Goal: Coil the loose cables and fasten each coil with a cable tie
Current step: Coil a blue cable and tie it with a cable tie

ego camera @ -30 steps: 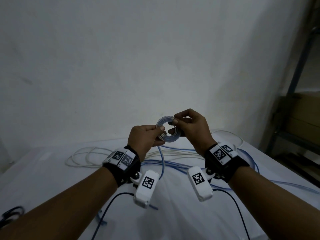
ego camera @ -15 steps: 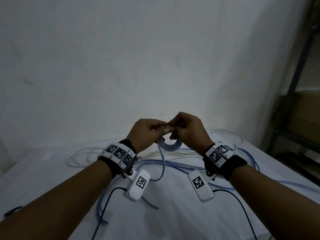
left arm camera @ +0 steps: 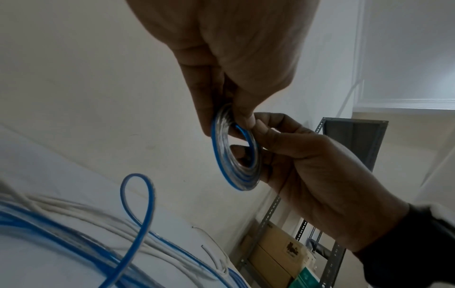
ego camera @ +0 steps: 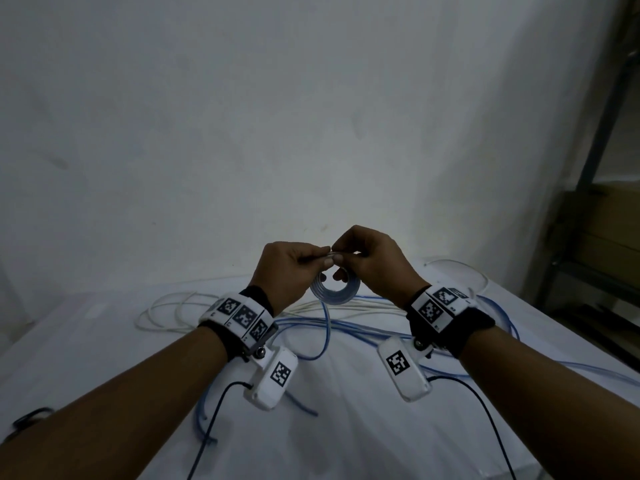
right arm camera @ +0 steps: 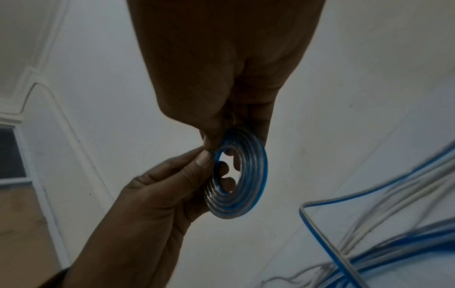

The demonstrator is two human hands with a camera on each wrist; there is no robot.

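While both hands are raised above the table, the left hand [ego camera: 289, 268] pinches the top rim of the small flat coil of blue-and-clear cable [ego camera: 334, 292] between thumb and fingertips; the right hand [ego camera: 372, 263] pinches the same rim just beside it, with other fingers poking through the coil's centre hole (seen in the right wrist view). Coil hangs upright in the air, well clear of the surface. One blue strand drops from it to the white cloth-covered table [ego camera: 104, 341], where loose blue cables [ego camera: 346, 327] and loose white cables [ego camera: 166, 310] lie tangled together. Grey metal shelving [ego camera: 595, 168] stands at right
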